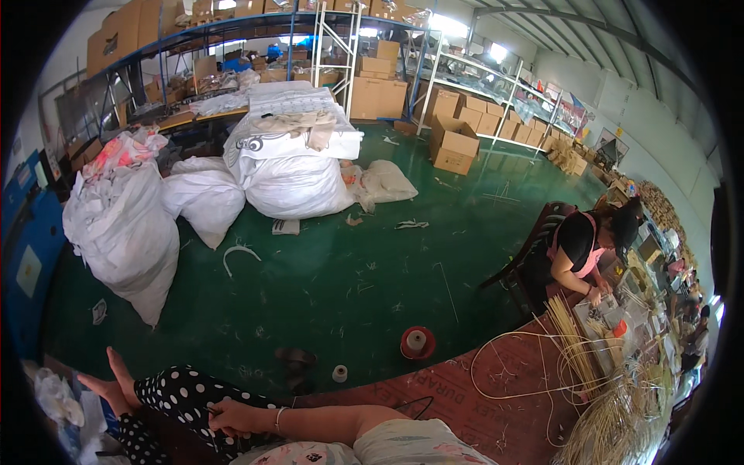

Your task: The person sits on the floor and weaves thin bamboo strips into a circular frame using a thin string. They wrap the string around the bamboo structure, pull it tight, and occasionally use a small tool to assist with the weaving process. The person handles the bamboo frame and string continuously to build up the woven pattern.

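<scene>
My right hand (pixel 229 418) rests over my thigh in black trousers (pixel 182 391) with white dots. Its fingers are curled closed, and whatever lies in them is too small to make out. A light bracelet (pixel 277 421) circles that wrist, and the bare forearm runs left from a pale short sleeve (pixel 411 443). Behind the forearm a thin black loop (pixel 418 404) shows. My left hand is out of the picture. Two bare feet (pixel 116 384) are at the lower left, beside crumpled clear plastic bags (pixel 58 399).
Dark slippers (pixel 294 360), a white spool (pixel 339 373) and a red bowl (pixel 418 342) stand on the green floor. Stuffed white sacks (pixel 128 232) line the left. At right, a co-worker (pixel 577 248) sits beside straw-coloured strands (pixel 577 341). Cartons (pixel 453 147) stand near the shelves.
</scene>
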`<action>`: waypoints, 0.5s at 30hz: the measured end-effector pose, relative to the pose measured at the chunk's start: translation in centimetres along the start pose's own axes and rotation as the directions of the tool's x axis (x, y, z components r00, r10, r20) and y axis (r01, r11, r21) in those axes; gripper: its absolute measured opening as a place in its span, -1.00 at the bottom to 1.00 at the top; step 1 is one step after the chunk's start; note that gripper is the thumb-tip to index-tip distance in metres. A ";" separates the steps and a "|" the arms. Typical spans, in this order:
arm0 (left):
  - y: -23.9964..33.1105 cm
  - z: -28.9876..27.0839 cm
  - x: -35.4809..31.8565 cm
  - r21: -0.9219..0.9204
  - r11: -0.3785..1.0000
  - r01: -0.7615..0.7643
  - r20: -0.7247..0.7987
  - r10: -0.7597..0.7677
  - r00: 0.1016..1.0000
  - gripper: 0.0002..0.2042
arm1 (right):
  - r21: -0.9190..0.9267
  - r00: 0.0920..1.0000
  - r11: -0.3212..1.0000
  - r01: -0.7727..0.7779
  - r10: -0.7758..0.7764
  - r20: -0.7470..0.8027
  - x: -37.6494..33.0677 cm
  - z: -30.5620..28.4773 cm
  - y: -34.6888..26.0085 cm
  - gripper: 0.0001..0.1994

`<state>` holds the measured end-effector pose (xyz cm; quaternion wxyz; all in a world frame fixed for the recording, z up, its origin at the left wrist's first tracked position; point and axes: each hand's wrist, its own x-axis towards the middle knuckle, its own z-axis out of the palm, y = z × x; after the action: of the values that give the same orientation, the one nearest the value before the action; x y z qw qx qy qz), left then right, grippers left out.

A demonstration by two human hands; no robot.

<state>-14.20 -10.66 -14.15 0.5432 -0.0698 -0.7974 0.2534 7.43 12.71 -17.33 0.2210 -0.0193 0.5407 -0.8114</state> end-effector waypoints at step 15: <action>-0.4 -0.2 0.6 -0.192 0.981 0.011 0.179 0.024 0.984 -0.46 | -0.015 0.998 0.998 -0.057 0.057 -0.005 0.4 0.1 -1.2 -0.82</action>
<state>-14.21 -10.68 -13.39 0.4586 -0.1015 -0.8638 0.1823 6.72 12.80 -16.31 0.2425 -0.0037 0.5478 -0.8007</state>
